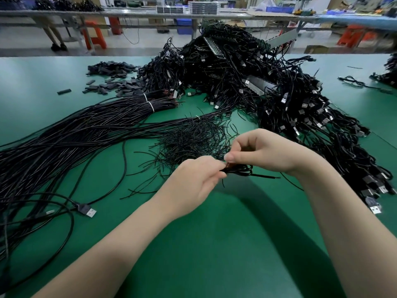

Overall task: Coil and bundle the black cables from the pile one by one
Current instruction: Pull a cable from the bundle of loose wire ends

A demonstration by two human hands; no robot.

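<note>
A small coil of black cable (240, 170) hangs just above the green table (214, 244) between my two hands. My left hand (193, 183) grips the coil's left end with curled fingers. My right hand (260, 150) pinches the cable at the same spot from above, thumb and fingers bent. A loose cable end sticks out to the right of the coil. Behind my hands lies a heap of thin black tie wires (193, 138). Long straight black cables (64, 143) fan across the left of the table.
A large tangled pile of black USB cables (247, 82) fills the back and right of the table. Flat black sleeves (113, 80) lie scattered at the back left. A loose USB plug (88, 210) rests at the left. Benches and orange stools stand beyond the table.
</note>
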